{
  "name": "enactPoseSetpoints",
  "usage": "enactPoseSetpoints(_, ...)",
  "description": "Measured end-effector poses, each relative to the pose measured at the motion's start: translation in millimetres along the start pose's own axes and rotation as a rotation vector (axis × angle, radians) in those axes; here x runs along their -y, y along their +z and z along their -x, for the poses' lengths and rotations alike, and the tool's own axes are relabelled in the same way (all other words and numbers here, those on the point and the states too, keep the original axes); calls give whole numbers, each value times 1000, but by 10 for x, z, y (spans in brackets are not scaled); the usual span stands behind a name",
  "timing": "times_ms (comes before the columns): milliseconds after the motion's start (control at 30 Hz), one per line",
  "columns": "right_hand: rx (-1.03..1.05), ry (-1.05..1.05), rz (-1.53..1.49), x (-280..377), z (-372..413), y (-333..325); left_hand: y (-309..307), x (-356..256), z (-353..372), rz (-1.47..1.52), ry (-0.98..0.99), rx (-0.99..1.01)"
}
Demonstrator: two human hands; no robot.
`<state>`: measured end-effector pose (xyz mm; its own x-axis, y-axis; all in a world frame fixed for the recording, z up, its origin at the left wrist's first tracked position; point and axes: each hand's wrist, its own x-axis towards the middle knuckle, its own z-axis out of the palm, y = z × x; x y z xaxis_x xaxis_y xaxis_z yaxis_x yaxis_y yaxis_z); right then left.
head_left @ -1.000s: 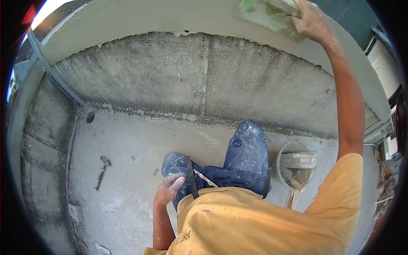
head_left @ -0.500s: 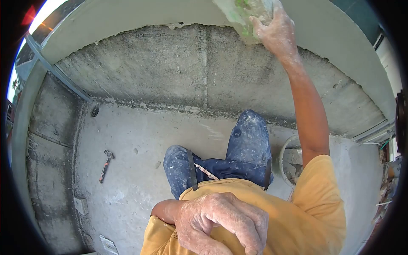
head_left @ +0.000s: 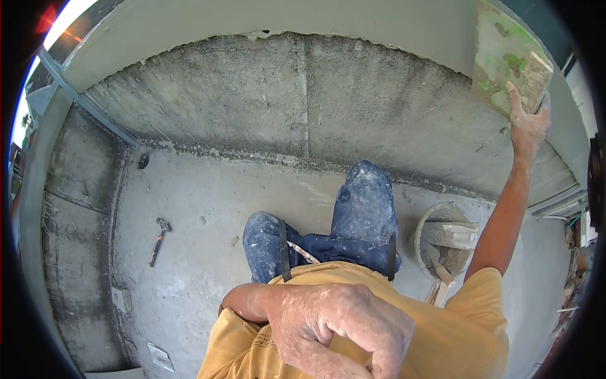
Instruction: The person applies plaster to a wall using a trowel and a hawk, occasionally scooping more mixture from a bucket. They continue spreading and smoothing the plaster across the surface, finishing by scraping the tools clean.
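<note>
My right hand (head_left: 530, 129) is stretched out to the far right, closed round the mortar-caked handle of a plastering float (head_left: 499, 54). The float is a flat, pale board with green patches. It stands tilted up at the smooth upper band of plaster (head_left: 379, 22) on the low wall; whether its face touches the plaster is hidden. My left hand (head_left: 347, 322), dusty with dried plaster, is bent in front of my chest. Its fingers curl in, and the fingertips are hidden, so anything inside them cannot be made out.
A round bucket (head_left: 421, 243) with mortar and tools, one wooden-handled, stands right of my knees. A hammer (head_left: 159, 242) lies on the concrete floor (head_left: 196, 265) to the left. Rough bare wall (head_left: 221, 95) runs below the plaster. A dark hole (head_left: 143, 162) sits near the left corner.
My right hand has carried the float from the upper middle to the far right along the wall. The bucket shows more fully now. My left hand has shifted slightly right.
</note>
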<state>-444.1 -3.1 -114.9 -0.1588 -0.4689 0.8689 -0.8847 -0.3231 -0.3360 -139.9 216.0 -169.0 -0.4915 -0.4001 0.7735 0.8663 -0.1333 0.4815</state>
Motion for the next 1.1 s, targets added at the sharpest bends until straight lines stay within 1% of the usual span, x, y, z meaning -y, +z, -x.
enactPoseSetpoints(67, 9, -31, 23, -32, -11, -69, -1, 70, 34, -83, -97, 98)
enactPoseSetpoints(167, 248, -105, -96, -37, -141, -169, -104, 62, -12, -219, -239, 364)
enactPoseSetpoints(200, 265, -197, -46, -27, -207, -142, -115, 52, -14, -253, -279, 444)
enactPoseSetpoints(233, 295, -276, 4, -11, -257, -83, -128, 62, 22, -230, -314, 424)
enactPoseSetpoints(267, 334, -351, 50, 17, -292, -18, -162, 112, 77, -218, -287, 350)
enactPoseSetpoints(333, 421, -373, 93, 152, -387, 104, -254, 223, 209, -190, -236, 187)
enactPoseSetpoints(367, 463, -388, 114, 172, -469, 167, -330, 140, 207, -276, -357, 110)
enactPoseSetpoints(433, 363, -555, 124, 103, -649, 331, -481, 84, 479, -418, -571, -250)
enactPoseSetpoints(467, 317, -639, 126, 59, -680, 388, -565, 119, 693, -434, -673, -569)
enactPoseSetpoints(500, 316, -555, 149, 49, -744, 334, -681, 109, 827, -772, -736, -725)
enactPoseSetpoints(533, 315, -472, 174, 87, -878, 188, -844, 159, 1134, -932, -830, -936)
enactPoseSetpoints(567, 348, -401, 123, 188, -951, 25, -930, 168, 1399, -1140, -947, -1129)
enactPoseSetpoints(600, 376, -328, 72, 288, -1024, -137, -1038, 136, 1806, -1395, -1074, -1066)
enactPoseSetpoints(633, 424, -263, -53, 535, -1000, -341, -1151, 108, 2289, -1656, -1191, -977)
enactPoseSetpoints(667, 467, -195, -179, 651, -974, -447, -1232, 183, 2928, -1766, -1424, -1046)
enactPoseSetpoints(700, 453, -300, -84, 552, -899, -318, -1202, 252, 3248, -1869, -1663, -1108)
enactPoseSetpoints(733, 437, -404, 14, 372, -751, -44, -1206, 312, 3553, -1601, -1583, -1307)
enactPoseSetpoints(767, 421, -505, 113, 223, -630, 158, -1179, 340, 3649, -1324, -1489, -1475)
enactPoseSetpoints(800, 420, -518, 133, 188, -547, 266, -1146, 376, 3767, -1039, -1382, -1613)
enactPoseSetpoints(833, 420, -532, 151, 214, -475, 373, -1113, 408, 3886, -945, -1251, -1676)
enactPoseSetpoints(867, 417, -544, 171, 208, -449, 435, -1102, 410, 4000, -852, -1120, -1729)
enactPoseSetpoints(900, 336, -499, 95, 120, -492, 458, -1066, 421, 4099, -757, -990, -1775)
enactPoseSetpoints(1000, 370, -216, -105, 52, -786, -27, -960, 551, 4256, -608, -746, -1839)
enactPoseSetpoints(1033, 291, -197, -34, -144, -828, -86, -1162, 666, 5197, -422, -643, -1813)
enactPoseSetpoints(1100, 136, -162, 111, -571, -922, -185, -1184, 660, 5402, -519, -655, -1813)
